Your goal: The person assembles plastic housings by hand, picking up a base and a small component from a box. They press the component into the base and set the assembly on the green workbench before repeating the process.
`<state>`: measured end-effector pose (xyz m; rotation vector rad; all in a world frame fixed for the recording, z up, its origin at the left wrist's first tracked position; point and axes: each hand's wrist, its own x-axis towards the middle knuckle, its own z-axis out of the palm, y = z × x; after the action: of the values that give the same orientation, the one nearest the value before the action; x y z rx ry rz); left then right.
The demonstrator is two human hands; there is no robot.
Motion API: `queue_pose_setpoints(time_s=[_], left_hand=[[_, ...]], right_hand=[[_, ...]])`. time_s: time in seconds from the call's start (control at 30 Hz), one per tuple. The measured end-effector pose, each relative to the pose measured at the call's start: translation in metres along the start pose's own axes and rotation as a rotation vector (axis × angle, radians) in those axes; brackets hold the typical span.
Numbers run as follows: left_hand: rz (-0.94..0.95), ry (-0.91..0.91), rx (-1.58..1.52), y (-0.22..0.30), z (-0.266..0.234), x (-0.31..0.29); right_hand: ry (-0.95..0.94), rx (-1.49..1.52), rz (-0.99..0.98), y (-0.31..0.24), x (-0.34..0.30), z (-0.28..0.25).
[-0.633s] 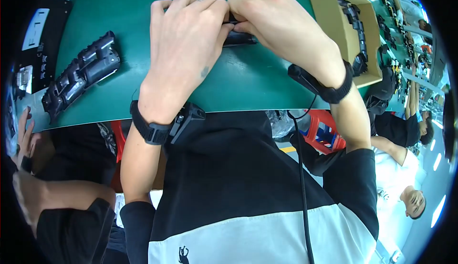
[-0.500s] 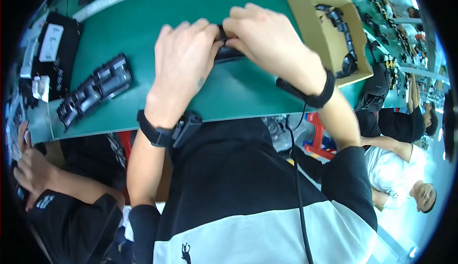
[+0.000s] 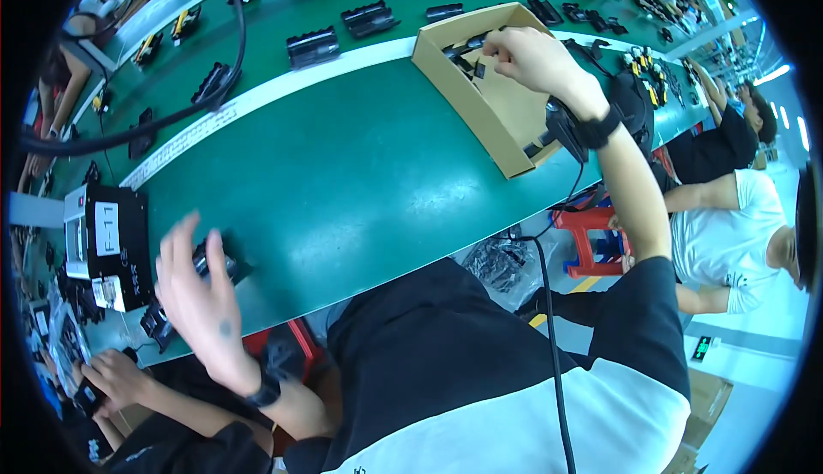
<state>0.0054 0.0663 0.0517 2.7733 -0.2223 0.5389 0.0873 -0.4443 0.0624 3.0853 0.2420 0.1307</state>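
My left hand (image 3: 195, 298) hovers over the near left of the green table (image 3: 343, 157), fingers spread, with nothing in it. Behind its fingers lies a black plastic housing (image 3: 225, 261), largely covered by the hand. At the far right, my right hand (image 3: 540, 64) is over an open cardboard box (image 3: 474, 118), its fingers curled together. Beside those fingers, inside the box, are small black plastic parts (image 3: 465, 49). What the right fingers hold, if anything, is hidden.
A black device (image 3: 122, 247) stands at the left end. Beyond a white strip (image 3: 351, 58), several black housings (image 3: 369, 18) lie along the table. A dark cable loops across the upper left. A co-worker's hand (image 3: 116, 375) is at lower left; a red stool (image 3: 591, 238) stands beyond the table edge.
My hands have parted: the left went left and opened over the housing, the right went over the box. The black part they held together is no longer between them. The view has shifted.
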Motion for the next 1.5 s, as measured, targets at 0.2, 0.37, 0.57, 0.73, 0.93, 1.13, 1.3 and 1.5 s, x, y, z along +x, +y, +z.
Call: queue_pose_setpoints(time_s=[0.2, 0.37, 0.57, 0.73, 0.93, 1.13, 1.3, 1.5], left_hand=[[-0.136, -0.166, 0.183, -0.021, -0.001, -0.054], [-0.23, -0.153, 0.052, -0.02, 0.003, -0.059], [0.03, -0.162, -0.139, 0.02, 0.024, -0.047], [0.185, -0.223, -0.27, 0.033, 0.031, -0.045], [0.11, -0.149, -0.273, 0.025, 0.035, -0.05], [0.13, -0.109, -0.371, 0.035, 0.057, -0.052], [0.125, -0.099, -0.437, 0.043, 0.066, -0.049], [0.113, -0.095, -0.463, 0.041, 0.07, -0.05]], right_hand=[[-0.174, 0.006, -0.122, 0.01, 0.04, 0.028], [-0.152, 0.071, -0.119, 0.018, 0.043, 0.014], [-0.085, 0.432, -0.224, -0.074, -0.005, -0.063], [-0.288, 0.281, -0.516, -0.168, -0.038, -0.015], [-0.11, 0.336, -0.343, -0.194, -0.058, 0.021], [0.038, 0.535, -0.452, -0.218, -0.042, 0.005], [0.059, 0.518, -0.581, -0.245, -0.028, 0.006], [0.042, 0.429, -0.579, -0.252, -0.026, 0.024]])
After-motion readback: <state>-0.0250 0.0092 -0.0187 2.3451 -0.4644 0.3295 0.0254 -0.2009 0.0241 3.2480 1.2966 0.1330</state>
